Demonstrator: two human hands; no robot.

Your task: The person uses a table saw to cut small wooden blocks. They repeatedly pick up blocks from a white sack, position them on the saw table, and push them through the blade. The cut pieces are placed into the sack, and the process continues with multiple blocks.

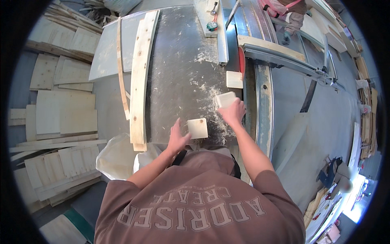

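Head view: right hand [234,112] grips pale block [225,99]; spread left hand [178,139] beside square [198,129] (knotted).

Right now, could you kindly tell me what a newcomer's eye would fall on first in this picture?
Probably the right hand on a pale wood block at the dark table, with the left hand spread beside a square block nearer the body. Next, perhaps, the bright red strip farther off, just past a third block, and the long pale board along the table's left side.
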